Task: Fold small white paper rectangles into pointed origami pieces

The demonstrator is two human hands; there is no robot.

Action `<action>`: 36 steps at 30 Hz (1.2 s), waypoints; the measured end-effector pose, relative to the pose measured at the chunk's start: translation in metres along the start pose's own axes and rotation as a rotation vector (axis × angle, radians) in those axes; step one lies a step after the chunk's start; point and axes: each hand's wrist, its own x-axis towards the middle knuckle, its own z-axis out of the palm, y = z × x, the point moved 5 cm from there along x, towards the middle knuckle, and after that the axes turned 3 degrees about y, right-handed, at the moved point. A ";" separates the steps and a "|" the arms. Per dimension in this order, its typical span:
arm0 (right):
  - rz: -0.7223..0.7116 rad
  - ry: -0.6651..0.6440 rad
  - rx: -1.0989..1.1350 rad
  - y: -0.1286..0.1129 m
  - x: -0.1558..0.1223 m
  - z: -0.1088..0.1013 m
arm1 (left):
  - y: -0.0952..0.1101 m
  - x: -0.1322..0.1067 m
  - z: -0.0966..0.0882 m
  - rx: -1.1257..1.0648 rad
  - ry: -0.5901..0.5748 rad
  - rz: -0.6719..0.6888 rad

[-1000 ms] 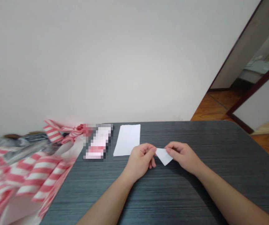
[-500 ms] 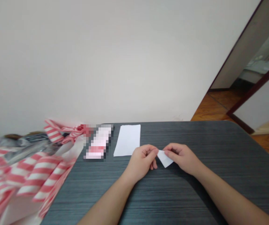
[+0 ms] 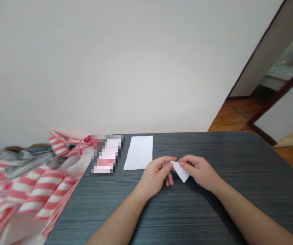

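Note:
Between my two hands is a small folded piece of white paper (image 3: pixel 182 173), its pointed corner hanging toward me just above the dark table (image 3: pixel 177 214). My left hand (image 3: pixel 158 175) pinches its left end between thumb and forefinger, with the other fingers curled below. On the other side, my right hand (image 3: pixel 199 172) grips the right edge, thumb on top; its remaining fingers are mostly hidden behind the palm. A stack of white paper sheets (image 3: pixel 139 153) lies flat just beyond my left hand.
A pixelated pink and white item (image 3: pixel 108 154) lies left of the sheets. Red-and-white striped cloth (image 3: pixel 44 187) is heaped beside the table's left edge. A pale wall (image 3: pixel 136 68) rises behind the table, and a wooden floor (image 3: pixel 238 112) shows at right.
The folded paper has turned slightly and its lower tip has shifted to the right. My left fingers have moved a little to the right along it.

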 end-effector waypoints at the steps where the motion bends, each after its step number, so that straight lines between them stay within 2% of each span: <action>1: -0.020 -0.007 -0.009 -0.002 0.000 0.000 | 0.000 0.000 0.000 0.014 -0.003 0.008; 6: -0.193 -0.038 -0.056 -0.013 -0.001 0.001 | 0.000 0.001 -0.005 0.079 0.039 0.049; 9: -0.245 -0.048 -0.071 -0.015 0.000 0.001 | 0.001 0.001 -0.006 0.116 0.061 0.063; 16: -0.210 -0.017 -0.105 -0.012 0.001 0.000 | 0.011 -0.001 -0.004 0.165 0.088 0.093; 22: -0.225 0.026 -0.134 -0.014 -0.001 0.000 | 0.010 -0.001 -0.005 0.170 0.116 0.102; 36: -0.215 0.001 -0.150 -0.013 0.000 0.002 | 0.011 -0.002 -0.008 0.295 0.158 0.148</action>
